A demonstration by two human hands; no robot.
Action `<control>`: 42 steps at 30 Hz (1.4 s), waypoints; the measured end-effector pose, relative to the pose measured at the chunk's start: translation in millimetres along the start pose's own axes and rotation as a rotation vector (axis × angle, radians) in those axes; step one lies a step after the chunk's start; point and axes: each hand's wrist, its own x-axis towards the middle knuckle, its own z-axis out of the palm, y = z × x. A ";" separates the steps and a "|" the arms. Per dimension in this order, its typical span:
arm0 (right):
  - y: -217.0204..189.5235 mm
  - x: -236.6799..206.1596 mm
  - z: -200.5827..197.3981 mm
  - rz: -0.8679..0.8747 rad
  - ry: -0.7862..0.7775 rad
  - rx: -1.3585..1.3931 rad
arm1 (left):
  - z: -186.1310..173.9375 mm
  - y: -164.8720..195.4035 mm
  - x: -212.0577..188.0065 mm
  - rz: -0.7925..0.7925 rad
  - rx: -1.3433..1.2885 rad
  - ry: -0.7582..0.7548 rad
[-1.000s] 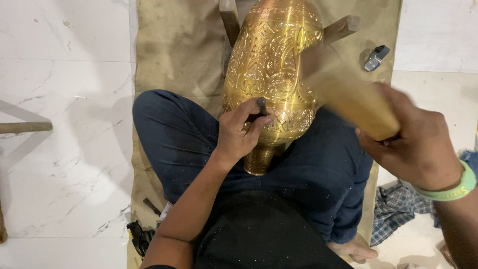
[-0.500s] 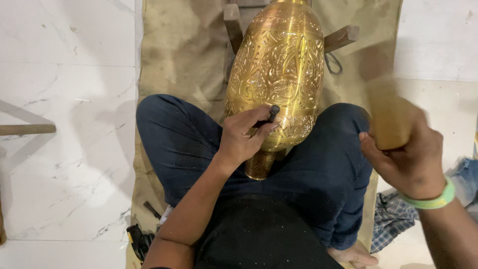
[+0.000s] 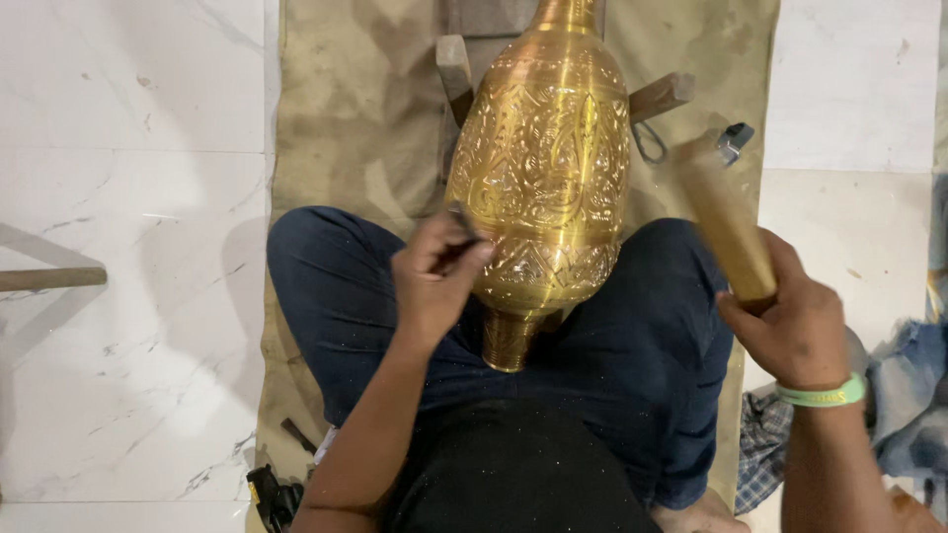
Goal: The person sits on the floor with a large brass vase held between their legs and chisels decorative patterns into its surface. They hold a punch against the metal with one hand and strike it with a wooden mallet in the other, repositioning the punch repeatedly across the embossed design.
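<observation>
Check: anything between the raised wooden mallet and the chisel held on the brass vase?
Nothing visible. The right hand holds the mallet raised to the right of the vase. The left hand pinches the chisel against the vase's left flank. Only the vase's curved body lies between them.

I see a golden brass vase (image 3: 546,178) with fine engraved floral and leaf patterns, and plain shiny bands near its neck and foot. The mallet (image 3: 726,222) is of light tan wood. The trousers (image 3: 632,365) are dark blue, the shirt (image 3: 513,474) is black. On the right wrist is a pale green band (image 3: 822,394). The mat (image 3: 355,118) is dull khaki with stains, the floor (image 3: 128,197) white marble with grey veins. A blue-and-white checked cloth (image 3: 765,449) lies at right.
</observation>
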 end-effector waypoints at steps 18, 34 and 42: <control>55.7 -67.8 89.1 0.622 0.136 0.416 | -29.9 -18.0 17.1 -0.207 -0.204 -0.084; -0.7 -9.6 73.6 0.020 0.014 0.633 | 5.3 -1.8 63.4 0.305 0.288 -0.522; -18.8 42.1 6.2 -0.212 -0.158 0.368 | 3.2 -6.7 67.6 0.238 0.258 -0.586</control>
